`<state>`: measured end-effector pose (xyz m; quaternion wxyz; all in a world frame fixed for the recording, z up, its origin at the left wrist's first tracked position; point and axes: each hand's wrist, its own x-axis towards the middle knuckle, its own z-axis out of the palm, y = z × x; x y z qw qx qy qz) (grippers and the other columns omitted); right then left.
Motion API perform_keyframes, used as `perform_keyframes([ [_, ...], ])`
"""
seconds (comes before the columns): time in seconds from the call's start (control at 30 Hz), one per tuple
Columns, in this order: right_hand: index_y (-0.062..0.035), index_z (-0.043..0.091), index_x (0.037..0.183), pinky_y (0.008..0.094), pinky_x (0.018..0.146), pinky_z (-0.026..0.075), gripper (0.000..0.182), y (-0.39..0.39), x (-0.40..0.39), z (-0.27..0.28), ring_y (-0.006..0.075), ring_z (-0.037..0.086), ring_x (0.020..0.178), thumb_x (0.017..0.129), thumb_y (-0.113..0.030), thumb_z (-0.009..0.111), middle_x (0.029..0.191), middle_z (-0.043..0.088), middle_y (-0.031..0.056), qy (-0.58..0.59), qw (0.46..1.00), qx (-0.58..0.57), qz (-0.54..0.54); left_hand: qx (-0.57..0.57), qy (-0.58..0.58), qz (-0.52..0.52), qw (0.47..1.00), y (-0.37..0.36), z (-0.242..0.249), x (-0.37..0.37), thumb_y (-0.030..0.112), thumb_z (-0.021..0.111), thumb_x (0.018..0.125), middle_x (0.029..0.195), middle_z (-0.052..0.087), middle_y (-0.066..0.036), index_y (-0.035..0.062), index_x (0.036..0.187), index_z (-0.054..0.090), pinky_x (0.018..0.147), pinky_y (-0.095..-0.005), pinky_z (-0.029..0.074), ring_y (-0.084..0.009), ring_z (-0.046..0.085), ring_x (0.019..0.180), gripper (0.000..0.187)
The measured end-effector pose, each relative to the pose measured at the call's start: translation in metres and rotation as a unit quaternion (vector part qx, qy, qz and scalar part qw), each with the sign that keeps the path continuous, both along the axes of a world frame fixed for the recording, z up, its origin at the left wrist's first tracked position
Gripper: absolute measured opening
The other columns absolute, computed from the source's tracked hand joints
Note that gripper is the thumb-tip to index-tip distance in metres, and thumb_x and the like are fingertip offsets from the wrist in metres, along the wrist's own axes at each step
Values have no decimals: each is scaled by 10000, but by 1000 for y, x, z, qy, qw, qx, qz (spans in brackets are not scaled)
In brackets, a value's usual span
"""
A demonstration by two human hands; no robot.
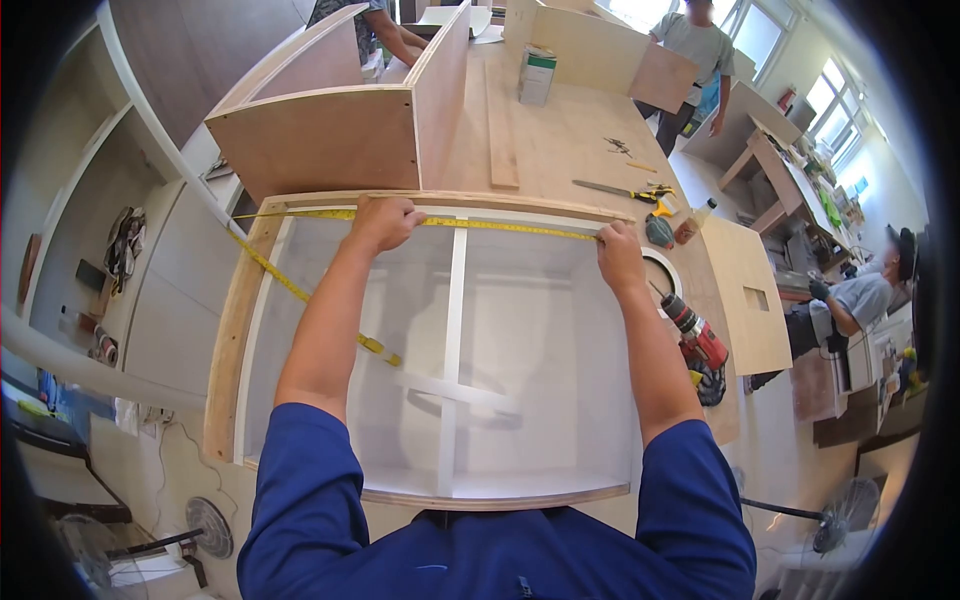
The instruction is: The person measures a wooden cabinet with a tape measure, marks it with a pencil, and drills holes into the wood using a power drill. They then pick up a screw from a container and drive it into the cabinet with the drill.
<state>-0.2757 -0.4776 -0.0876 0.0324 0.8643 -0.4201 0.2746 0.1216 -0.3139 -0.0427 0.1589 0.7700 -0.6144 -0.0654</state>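
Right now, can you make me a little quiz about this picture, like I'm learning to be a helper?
1. True or false: the left hand and the right hand are both on the yellow tape measure.
2. Which is closer to the right hand? A) the green-and-white box; B) the red drill.
3. Fill in "near" or "far": between the hands, the tape measure crosses the white divider at the end that is ____ from the blue shirt.

Key: 1. True. 2. B. 3. Far.
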Motion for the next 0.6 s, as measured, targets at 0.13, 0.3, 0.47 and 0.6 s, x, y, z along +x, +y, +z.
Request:
perform_keyframes([
  [0.13, -27, 682, 871, 440, 901, 504, 48, 4, 0, 0, 352, 589, 1005, 826, -38, 666, 1001, 623, 143, -10, 1000, -4, -14, 1, -5, 4, 1000, -1, 0, -1, 398, 587, 964, 858, 725, -129, 101, 821, 725, 1007, -441, 340, -311, 637, 865, 357],
  [0.3, -8, 670, 856, 452, 893, 501, 38, 2, 2, -1, 373, 590, 995, 830, -35, 666, 996, 617, 169, -23, 999, 1, -26, 4, -11, 10, 1000, 0, 2, -3, 396, 598, 965, 850, 724, -134, 101, 803, 719, 990, -435, 346, -311, 635, 847, 358],
  [0.47, 1, 660, 842, 462, 882, 500, 43, 1, 2, 0, 385, 597, 989, 836, -41, 668, 990, 619, 180, -27, 999, 4, -31, 6, -14, 11, 1000, 0, 3, -4, 394, 610, 959, 850, 726, -136, 99, 796, 722, 985, -438, 349, -308, 636, 844, 355],
  [0.6, 1, 666, 851, 472, 876, 500, 48, 1, 2, 0, 399, 605, 974, 828, -41, 668, 980, 622, 189, -51, 998, 5, -41, -7, -11, 11, 1000, 1, 2, -3, 391, 616, 955, 846, 726, -134, 94, 799, 724, 978, -437, 351, -305, 635, 834, 352],
])
